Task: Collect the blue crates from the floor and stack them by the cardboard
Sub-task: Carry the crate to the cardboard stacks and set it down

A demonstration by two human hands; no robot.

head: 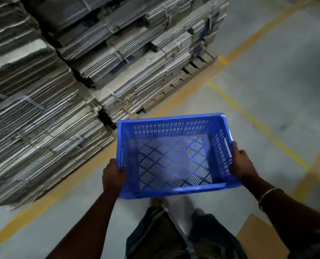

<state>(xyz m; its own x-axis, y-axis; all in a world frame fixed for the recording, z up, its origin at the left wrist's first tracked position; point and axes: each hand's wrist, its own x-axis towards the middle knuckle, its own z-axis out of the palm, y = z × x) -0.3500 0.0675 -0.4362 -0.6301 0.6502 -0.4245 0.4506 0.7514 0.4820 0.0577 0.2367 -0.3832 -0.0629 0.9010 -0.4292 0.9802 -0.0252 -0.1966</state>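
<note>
Crate (174, 156) is carried off the floor at centre frame, left hand (113, 174) and right hand (242, 162) each gripping a short-side rim, long axis running left-right. Cardboard (62, 90) fills the upper left, so the drop spot is probably the floor (267, 71) strip ahead-left; left hand is nearer the stacks.
</note>
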